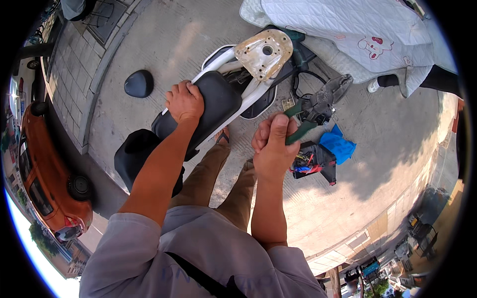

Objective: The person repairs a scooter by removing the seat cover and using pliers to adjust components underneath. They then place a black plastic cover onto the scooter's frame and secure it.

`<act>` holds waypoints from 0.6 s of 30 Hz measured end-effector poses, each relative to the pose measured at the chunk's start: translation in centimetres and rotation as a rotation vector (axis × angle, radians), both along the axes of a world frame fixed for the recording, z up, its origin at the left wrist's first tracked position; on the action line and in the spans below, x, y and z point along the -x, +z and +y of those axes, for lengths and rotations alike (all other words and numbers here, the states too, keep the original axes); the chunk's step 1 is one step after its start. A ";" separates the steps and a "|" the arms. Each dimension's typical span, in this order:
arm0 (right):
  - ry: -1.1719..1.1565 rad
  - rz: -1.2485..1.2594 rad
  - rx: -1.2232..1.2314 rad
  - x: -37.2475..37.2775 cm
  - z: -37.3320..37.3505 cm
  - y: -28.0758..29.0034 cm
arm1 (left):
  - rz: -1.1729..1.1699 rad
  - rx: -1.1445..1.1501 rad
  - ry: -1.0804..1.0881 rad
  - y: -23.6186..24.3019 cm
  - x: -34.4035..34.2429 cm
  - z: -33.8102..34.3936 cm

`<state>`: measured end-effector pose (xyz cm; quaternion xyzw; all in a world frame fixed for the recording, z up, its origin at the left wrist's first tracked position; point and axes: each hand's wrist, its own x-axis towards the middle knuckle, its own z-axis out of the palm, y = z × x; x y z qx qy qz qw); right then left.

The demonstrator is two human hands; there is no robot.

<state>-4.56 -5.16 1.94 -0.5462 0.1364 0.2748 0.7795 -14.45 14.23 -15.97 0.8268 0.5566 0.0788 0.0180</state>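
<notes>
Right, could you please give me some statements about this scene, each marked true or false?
1. The left hand rests on the long black padded seat. True.
2. The right hand is empty. False: it holds grey metal pliers with green handles.
3. The crumpled bright blue cloth or bag lies on the seat. False: it is on the ground, beside the open black tool case.
4. A pale tan plate with holes sits at one end of the white tubular frame. True.
5. The orange car is at the picture's right. False: it is at the left.
</notes>
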 end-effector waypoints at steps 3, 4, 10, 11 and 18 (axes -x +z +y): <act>-0.215 -0.202 -0.018 1.4 1.3 -3.0 | -0.034 -0.011 -0.002 -0.2 0.1 -0.4; -0.257 -0.218 0.010 2.0 1.6 -5.8 | -0.036 -0.012 -0.007 0.2 0.1 -0.5; 0.036 0.000 -0.028 0.3 0.3 -1.1 | 0.031 0.069 0.002 0.9 -0.3 0.0; -0.093 -0.150 -0.073 0.4 0.5 -1.6 | 0.012 0.064 0.017 0.3 0.5 -0.5; 0.102 0.217 -0.022 -1.4 0.0 -1.4 | 0.033 0.096 0.033 0.1 0.8 -0.7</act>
